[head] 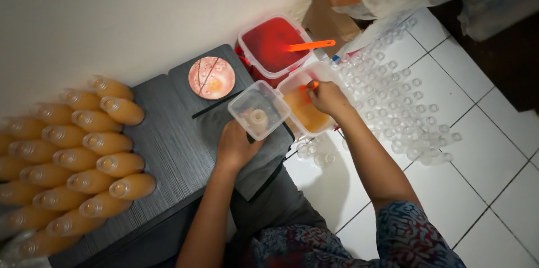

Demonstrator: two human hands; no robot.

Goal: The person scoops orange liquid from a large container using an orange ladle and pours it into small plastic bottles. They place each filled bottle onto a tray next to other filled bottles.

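At frame centre your left hand (234, 145) clamps the bottle (258, 120) inside the clear tub (240, 112) while your right hand (325, 97) grips the orange scoop (310, 86) in the juice tub (330, 71); judging by this, you are mid-fill, and next comes a level lift over the bottle's mouth.

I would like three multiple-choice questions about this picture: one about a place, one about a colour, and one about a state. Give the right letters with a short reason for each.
1. Where do the filled orange bottles lie?
A. on the dark table, left of the hands
B. on the white floor tiles
C. inside the red tub

2. What colour is the liquid in the tub by the wall?
A. green
B. red
C. clear

3. How is the small clear container at the left hand?
A. closed with a lid
B. lying upside down
C. open, with a bottle standing inside

Answers:
1 A: the bottles lie in rows on the dark table.
2 B: the tub shows red liquid, with an orange spoon across it.
3 C: no lid is on it, and a bottle's mouth faces up inside.
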